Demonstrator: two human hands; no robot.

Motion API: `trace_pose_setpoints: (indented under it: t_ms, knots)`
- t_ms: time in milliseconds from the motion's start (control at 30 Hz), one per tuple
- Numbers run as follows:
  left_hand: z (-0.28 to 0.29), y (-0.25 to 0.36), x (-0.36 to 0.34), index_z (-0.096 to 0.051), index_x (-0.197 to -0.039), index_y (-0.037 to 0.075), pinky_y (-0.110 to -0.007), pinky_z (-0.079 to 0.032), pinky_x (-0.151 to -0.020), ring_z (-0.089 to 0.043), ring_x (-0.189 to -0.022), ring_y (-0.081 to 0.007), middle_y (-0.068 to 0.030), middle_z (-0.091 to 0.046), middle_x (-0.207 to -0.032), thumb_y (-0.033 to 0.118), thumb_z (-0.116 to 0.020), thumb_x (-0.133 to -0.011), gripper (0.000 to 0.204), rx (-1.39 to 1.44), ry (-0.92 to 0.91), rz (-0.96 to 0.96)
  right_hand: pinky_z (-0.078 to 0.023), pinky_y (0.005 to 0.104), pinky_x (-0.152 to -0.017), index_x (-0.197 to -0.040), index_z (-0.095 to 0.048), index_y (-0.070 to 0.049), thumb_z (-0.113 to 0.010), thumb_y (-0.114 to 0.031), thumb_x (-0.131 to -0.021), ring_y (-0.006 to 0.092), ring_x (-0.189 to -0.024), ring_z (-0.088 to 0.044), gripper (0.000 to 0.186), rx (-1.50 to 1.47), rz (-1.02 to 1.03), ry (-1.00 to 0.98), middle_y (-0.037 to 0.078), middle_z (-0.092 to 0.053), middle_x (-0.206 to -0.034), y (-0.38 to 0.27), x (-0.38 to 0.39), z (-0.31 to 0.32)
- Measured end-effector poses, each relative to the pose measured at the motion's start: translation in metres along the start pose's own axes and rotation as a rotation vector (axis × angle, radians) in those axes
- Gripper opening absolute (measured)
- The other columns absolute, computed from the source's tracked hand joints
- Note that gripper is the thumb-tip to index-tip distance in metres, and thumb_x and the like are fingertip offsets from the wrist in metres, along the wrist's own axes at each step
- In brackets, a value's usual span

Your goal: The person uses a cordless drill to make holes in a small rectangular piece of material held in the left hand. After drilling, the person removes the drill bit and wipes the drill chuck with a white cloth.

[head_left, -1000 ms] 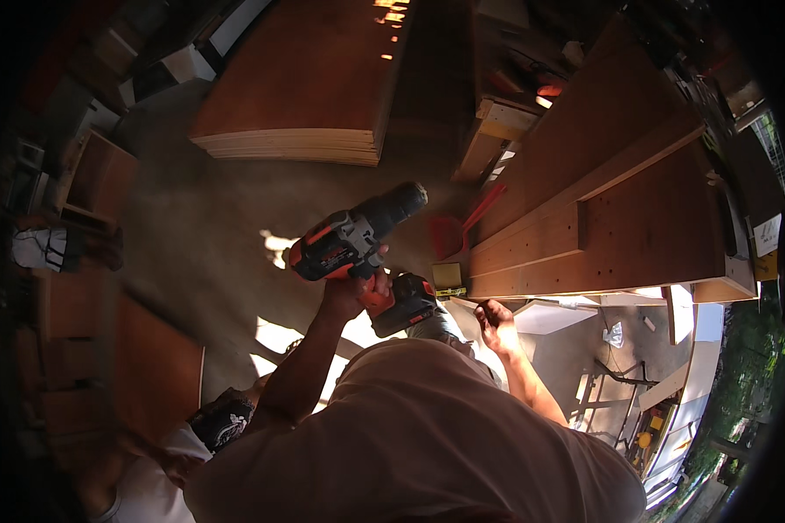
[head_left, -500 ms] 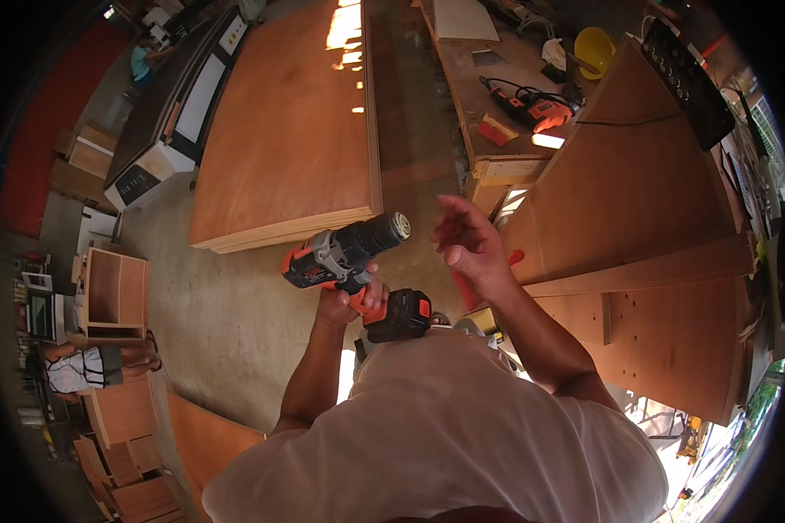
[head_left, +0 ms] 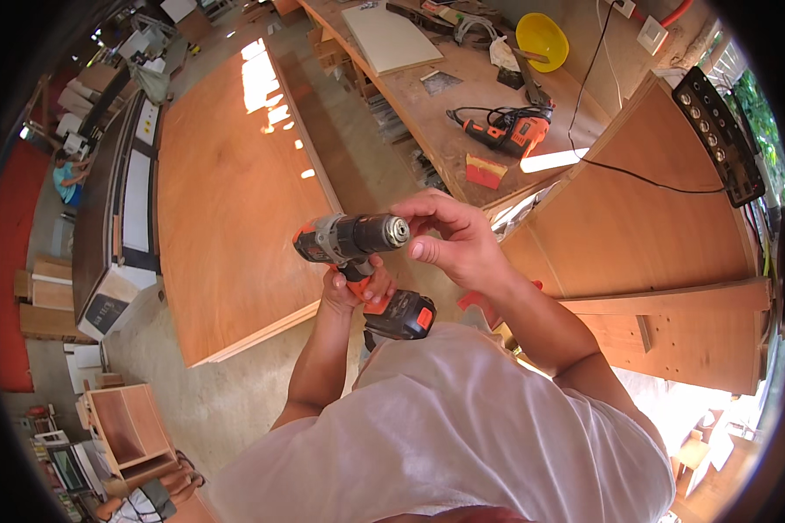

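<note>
My left hand (head_left: 344,293) grips an orange-and-black cordless drill (head_left: 331,238) by its handle, its chuck pointing right and its battery hanging below. My right hand (head_left: 452,244) is beside the chuck, fingers curled loosely over its front end and thumb held apart below; I cannot tell whether the fingertips touch it. A red-orange plastic object (head_left: 477,305) shows partly behind my right forearm.
Stacked plywood sheets (head_left: 218,227) lie ahead-left. The workbench (head_left: 419,93) holds a corded power tool (head_left: 523,131), yellow hard hat (head_left: 541,39) and board. A power strip (head_left: 715,131) rests on right-hand panels. People (head_left: 65,179) (head_left: 148,501) and small cabinets (head_left: 122,418) are left.
My right hand has risen from near the panels at my right to the drill's chuck. The drill has tilted slightly, and the view has shifted, showing more of the workbench and floor ahead.
</note>
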State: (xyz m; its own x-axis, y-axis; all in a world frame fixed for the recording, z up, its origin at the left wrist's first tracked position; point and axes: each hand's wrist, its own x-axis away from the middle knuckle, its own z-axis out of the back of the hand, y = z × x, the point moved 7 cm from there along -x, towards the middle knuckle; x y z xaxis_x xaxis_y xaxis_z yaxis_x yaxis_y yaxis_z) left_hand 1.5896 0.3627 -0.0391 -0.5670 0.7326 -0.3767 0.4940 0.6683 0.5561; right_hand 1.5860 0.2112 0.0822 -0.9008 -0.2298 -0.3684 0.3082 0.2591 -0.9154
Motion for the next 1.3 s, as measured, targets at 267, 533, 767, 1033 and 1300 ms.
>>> trace_pose_setpoints:
  t_ms: [267,533,767,1033,1300]
  knots:
    - [0.063,0.044,-0.046,-0.057,-0.118,0.002,-0.036,-0.046,-0.073,-0.058,-0.057,-0.0169,-0.0024,-0.058,-0.063,0.049,-0.072,-0.075,0.066,0.05,-0.117,0.156,-0.046,0.0253,-0.075,-0.097,-0.065,-0.002,-0.078,-0.023,-0.08,0.0103,-0.085,-0.056,0.029,0.127,-0.164,0.072,0.002,-0.062,-0.096,0.014,-0.07,0.017]
    - [0.112,0.062,-0.111,-0.056,-0.121,0.006,-0.037,-0.045,-0.074,-0.057,-0.057,-0.0166,-0.0022,-0.056,-0.063,0.054,-0.068,-0.078,0.066,0.044,-0.181,0.214,-0.048,0.0258,-0.071,-0.094,-0.065,0.0,-0.068,-0.017,-0.09,0.0095,-0.081,-0.057,0.018,0.095,-0.178,0.207,0.003,-0.064,-0.088,0.04,-0.13,0.07]
    - [0.14,0.075,-0.177,-0.056,-0.121,0.0,-0.036,-0.045,-0.073,-0.057,-0.058,-0.0166,-0.0019,-0.057,-0.063,0.051,-0.073,-0.076,0.069,0.068,-0.163,0.201,-0.049,0.026,-0.072,-0.098,-0.066,0.001,-0.066,-0.014,-0.091,0.0095,-0.082,-0.059,0.017,-0.08,-0.019,0.281,0.002,-0.064,-0.086,0.035,-0.165,0.12]
    - [0.164,0.066,-0.224,-0.057,-0.119,0.001,-0.036,-0.045,-0.072,-0.056,-0.057,-0.0165,-0.002,-0.056,-0.062,0.051,-0.076,-0.073,0.071,0.046,-0.096,0.275,-0.049,0.031,-0.068,-0.092,-0.064,-0.001,-0.073,-0.002,-0.077,0.0223,-0.077,-0.062,0.017,0.729,0.218,0.214,0.008,-0.063,-0.082,0.007,-0.186,0.167]
    - [0.196,0.07,-0.275,-0.058,-0.118,0.001,-0.037,-0.044,-0.072,-0.057,-0.06,-0.0184,-0.0036,-0.057,-0.064,0.046,-0.078,-0.072,0.068,0.066,-0.148,0.402,-0.049,0.0335,-0.064,-0.085,-0.056,-0.002,-0.065,0.004,-0.075,0.0265,-0.071,-0.06,0.014,1.018,0.273,0.319,0.009,-0.059,-0.079,0.004,-0.207,0.192]
